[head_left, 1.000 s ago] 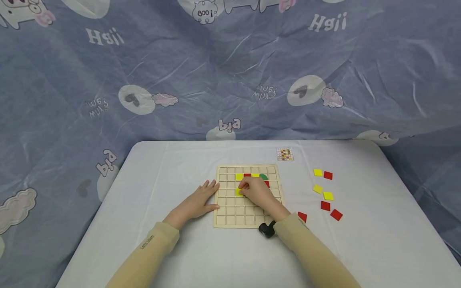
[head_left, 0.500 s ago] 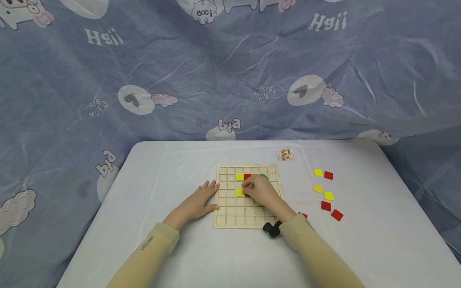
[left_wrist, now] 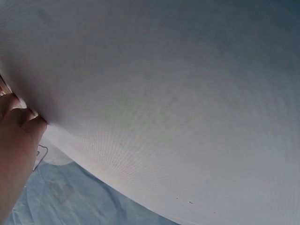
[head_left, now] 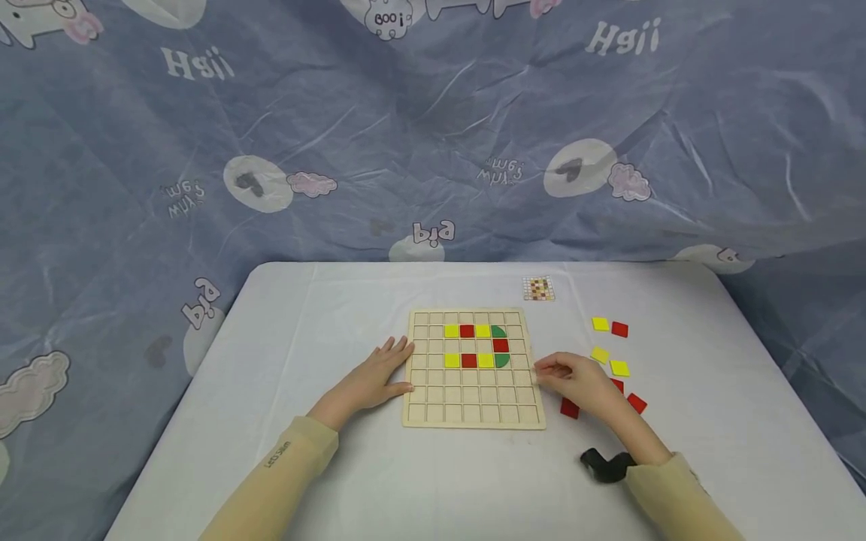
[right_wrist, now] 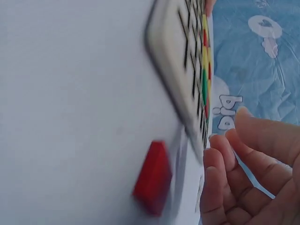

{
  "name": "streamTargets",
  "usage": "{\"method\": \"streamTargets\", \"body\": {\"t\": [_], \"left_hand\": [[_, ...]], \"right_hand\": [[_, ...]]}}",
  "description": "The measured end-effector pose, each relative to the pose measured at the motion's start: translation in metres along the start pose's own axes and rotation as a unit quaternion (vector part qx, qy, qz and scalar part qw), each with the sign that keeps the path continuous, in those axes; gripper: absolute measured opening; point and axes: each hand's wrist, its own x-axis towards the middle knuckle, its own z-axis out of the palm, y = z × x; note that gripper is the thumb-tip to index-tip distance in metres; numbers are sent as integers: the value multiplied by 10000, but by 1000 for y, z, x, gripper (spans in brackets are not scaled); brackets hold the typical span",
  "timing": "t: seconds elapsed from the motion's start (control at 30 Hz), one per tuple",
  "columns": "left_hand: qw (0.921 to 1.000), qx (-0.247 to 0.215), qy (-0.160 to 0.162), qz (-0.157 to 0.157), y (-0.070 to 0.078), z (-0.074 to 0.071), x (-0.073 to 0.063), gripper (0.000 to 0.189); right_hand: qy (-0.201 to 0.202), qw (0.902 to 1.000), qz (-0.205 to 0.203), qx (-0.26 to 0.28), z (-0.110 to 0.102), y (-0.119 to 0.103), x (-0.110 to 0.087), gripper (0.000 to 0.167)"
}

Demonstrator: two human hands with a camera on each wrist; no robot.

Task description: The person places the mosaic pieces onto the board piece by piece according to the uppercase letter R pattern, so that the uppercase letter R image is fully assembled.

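Observation:
A square wooden grid board (head_left: 453,415) lies on the white table. On it a row of yellow, red, yellow and a green quarter-round piece (head_left: 498,331) sits near the back, a similar row lies two rows nearer, and a red tile (head_left: 501,346) stands between their right ends. My left hand (head_left: 375,376) rests with spread fingers against the board's left edge. Just off the right edge hovers my right hand (head_left: 585,383), fingers loosely bent and holding nothing. In the right wrist view its thumb (right_wrist: 267,133) is apart from the fingers. A red tile (right_wrist: 153,180) lies nearby.
Loose yellow tiles (head_left: 619,368) and red tiles (head_left: 637,403) lie right of the board, some partly behind my right hand. A small printed pattern card (head_left: 538,288) lies at the back. A black wrist device (head_left: 605,466) is beside the right sleeve.
My right hand has left the board and moved right, toward the loose tiles. The nearer row, partly covered before, now shows yellow, red, yellow and green. My left hand has stayed put.

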Motion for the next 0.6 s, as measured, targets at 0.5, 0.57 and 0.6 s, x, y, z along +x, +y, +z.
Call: {"method": "streamTargets", "body": {"t": [0.5, 0.57, 0.6], "left_hand": [[10000, -12, -60, -21, 2, -2, -2, 81], [10000, -27, -54, -27, 2, -2, -2, 81], [10000, -37, -52, -30, 2, -2, -2, 81]], "right_hand": [[-103, 9970, 180, -745, -6, 31, -35, 29], [-117, 9967, 191, -780, -6, 32, -35, 31], [-119, 9966, 193, -791, -6, 32, -36, 31]]}}
